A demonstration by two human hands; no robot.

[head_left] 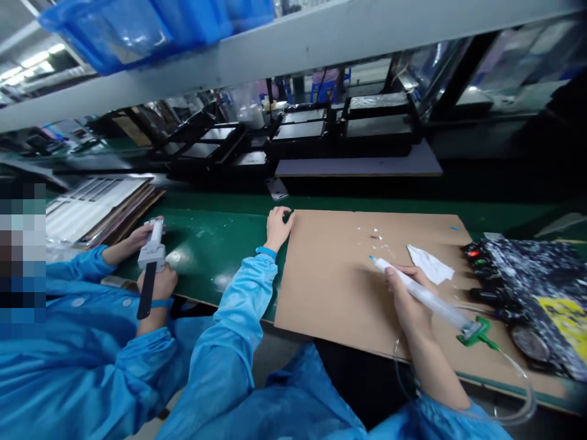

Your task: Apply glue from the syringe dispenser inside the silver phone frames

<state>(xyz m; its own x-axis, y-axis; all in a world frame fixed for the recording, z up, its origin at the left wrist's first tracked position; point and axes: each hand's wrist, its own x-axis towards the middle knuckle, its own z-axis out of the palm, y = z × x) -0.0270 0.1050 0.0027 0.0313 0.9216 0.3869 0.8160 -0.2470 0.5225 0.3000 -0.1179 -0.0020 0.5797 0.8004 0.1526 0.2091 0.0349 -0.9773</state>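
My right hand [410, 305] is closed round a white glue dispensing syringe [440, 308], held like a pen. Its blue tip points to the upper left, above a brown cardboard sheet [330, 299]. A green adapter [477, 332] caps the rear end, with a clear air tube [527, 385] curving away from it. My left hand [278, 227] rests at the cardboard's upper left corner, thumb and fingers bent and apart, with nothing seen in it. White specks of residue [376, 237] and a crumpled white tissue [431, 264] lie on the cardboard.
To the right sits a black-and-white speckled dispenser box [536, 287] with knobs and a gauge. At left, a co-worker's hands [158, 284] hold a white device [152, 250] beside stacked panels [96, 208]. Black trays [298, 128] stand behind, under a shelf beam [293, 52].
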